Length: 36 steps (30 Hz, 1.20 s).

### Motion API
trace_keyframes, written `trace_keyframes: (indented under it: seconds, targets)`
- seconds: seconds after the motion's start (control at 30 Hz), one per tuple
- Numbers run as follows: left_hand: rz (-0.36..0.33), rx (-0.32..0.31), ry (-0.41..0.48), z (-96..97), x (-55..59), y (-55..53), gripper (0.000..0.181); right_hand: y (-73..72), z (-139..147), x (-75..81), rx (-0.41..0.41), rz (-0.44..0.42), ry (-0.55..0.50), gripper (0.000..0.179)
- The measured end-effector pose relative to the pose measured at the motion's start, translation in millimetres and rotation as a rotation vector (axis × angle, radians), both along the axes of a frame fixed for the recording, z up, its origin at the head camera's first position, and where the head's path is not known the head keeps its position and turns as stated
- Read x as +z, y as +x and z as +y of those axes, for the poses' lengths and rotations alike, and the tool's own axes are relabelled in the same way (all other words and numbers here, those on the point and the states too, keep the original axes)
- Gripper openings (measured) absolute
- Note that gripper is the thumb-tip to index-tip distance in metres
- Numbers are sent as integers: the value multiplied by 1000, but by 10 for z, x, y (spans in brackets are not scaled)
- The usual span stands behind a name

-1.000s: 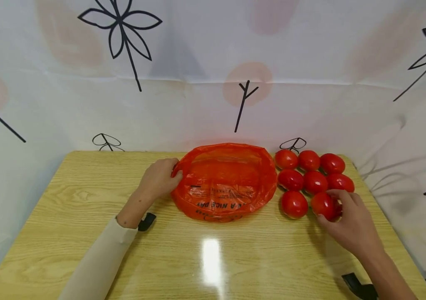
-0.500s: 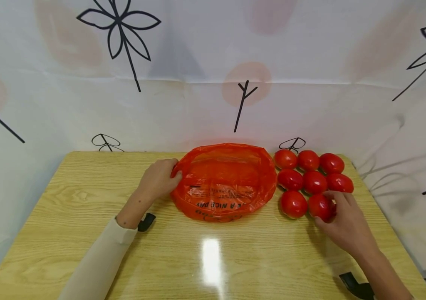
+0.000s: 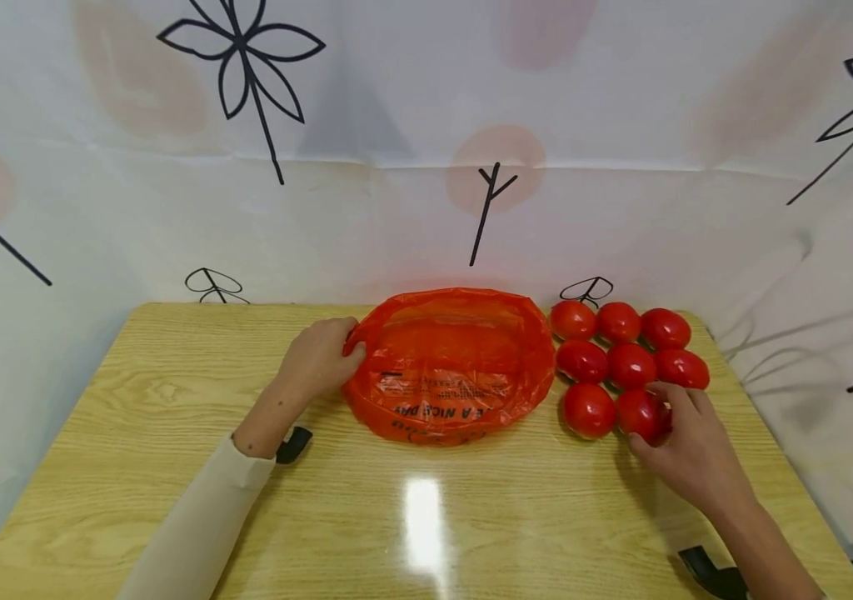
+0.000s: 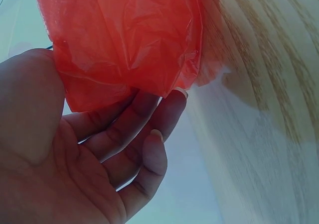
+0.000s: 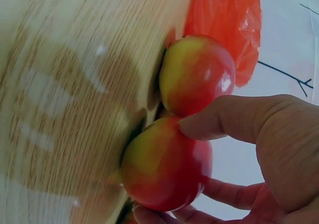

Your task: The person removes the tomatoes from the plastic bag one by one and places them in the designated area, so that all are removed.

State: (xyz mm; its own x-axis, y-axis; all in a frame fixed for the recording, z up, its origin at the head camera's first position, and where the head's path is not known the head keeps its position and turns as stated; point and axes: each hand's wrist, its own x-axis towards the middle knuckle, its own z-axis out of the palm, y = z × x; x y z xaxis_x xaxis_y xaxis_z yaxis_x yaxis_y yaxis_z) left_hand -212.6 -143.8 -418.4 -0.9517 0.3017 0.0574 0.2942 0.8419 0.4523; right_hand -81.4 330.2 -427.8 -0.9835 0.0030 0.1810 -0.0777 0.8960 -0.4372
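An orange-red plastic bag [image 3: 445, 333] lies with its mouth spread into an oval at the table's middle. My left hand [image 3: 317, 354] holds the bag's left rim, thumb outermost; in the left wrist view its fingers [image 4: 127, 119] reach in behind the thin film. At the right, my right hand [image 3: 696, 454] grips a shiny red apple [image 3: 640, 415] at the near right of a group. The right wrist view shows this apple [image 5: 167, 164] with a yellow-green side, thumb on top and fingers beneath. Beside it sits another apple [image 5: 199, 77].
Several more red apples [image 3: 631, 365] stand in close rows behind the held one, by the bag's right side. A white patterned cloth [image 3: 396, 208] hangs behind and beside the wooden table [image 3: 321, 517]. Black straps [image 3: 293, 445] show under both wrists.
My right hand has shifted slightly left with the apple, bringing it closer to its neighbour, and then stayed there. My left hand and the bag have stayed put.
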Motion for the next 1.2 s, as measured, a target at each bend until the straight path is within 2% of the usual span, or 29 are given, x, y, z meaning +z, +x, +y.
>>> trace_keyframes:
  seconds: [0.2,0.63,0.93,1.07,1.2]
  targets:
    - [0,2,0,-7,-3,-3,16,-6,-2,4,16,29,6,71]
    - [4,3,2,-6,6,-8,17,-19,16,101,25,4,-16,71]
    - [8,4,5,-9,8,-18,17,-97,17,181,22,86,-45,55]
    - [-7,18,27,-12,26,-11,26,-147,27,181,14,119,-52,51]
    - [-18,51,63,-41,74,3,37,-201,71,158,12,189,-52,47]
